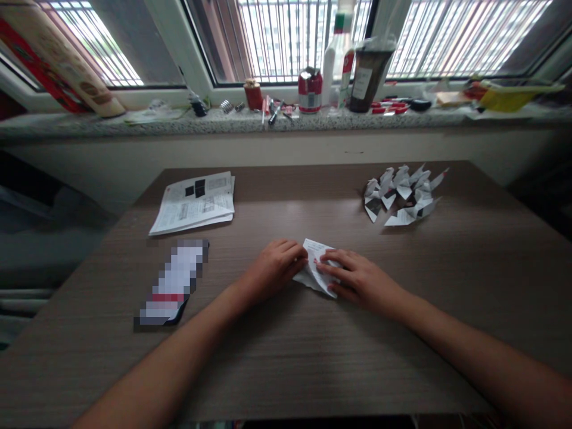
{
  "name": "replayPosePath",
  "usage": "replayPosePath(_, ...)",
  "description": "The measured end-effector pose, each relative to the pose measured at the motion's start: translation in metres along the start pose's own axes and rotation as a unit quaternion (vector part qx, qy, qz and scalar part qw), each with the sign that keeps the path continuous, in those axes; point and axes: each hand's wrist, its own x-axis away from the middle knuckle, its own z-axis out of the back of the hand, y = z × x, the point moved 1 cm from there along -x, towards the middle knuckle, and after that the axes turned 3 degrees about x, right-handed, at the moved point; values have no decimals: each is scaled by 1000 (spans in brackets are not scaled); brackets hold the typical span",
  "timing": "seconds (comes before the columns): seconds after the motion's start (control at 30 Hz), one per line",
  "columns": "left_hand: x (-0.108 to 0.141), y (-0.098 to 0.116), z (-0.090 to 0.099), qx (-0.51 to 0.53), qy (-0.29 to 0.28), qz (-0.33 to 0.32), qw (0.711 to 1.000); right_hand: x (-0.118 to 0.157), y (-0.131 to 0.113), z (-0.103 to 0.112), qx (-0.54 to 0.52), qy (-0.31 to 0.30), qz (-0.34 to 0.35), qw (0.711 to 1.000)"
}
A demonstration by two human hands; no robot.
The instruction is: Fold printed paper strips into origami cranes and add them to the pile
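A small folded sheet of printed paper (315, 279) lies on the middle of the table between my hands. My left hand (280, 262) has its fingers curled together on the paper's left edge, gripping it there. Across the right part of the sheet, my right hand (355, 275) rests with its fingers spread and pressing it down. Part of the paper is hidden beneath those fingers. A raised fold runs down the sheet between the two hands.
Several folded paper figures (404, 190) stand at the back right. A stack of printed sheets (196, 202) lies at the back left, with a phone (174, 283) in front of it. Bottles, a can (310, 90) and a dark cup (367, 80) stand on the windowsill (241, 124).
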Motion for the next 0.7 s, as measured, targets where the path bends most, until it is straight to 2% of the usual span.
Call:
replayPosePath(0.2,-4,2,-5,-9,-4,27,1000,1,2,-1,-52,30,31,998)
replayPosePath(0.43,-7,3,-7,-36,-2,60,998,6,-2,11,-34,-20,90,995)
replayPosePath(0.57,-8,3,-8,-46,0,59,997,5,-4,14,-37,-34,76,996)
replayPosePath(0.7,-10,5,-8,-42,4,58,997,5,-5,13,-9,-33,99,994)
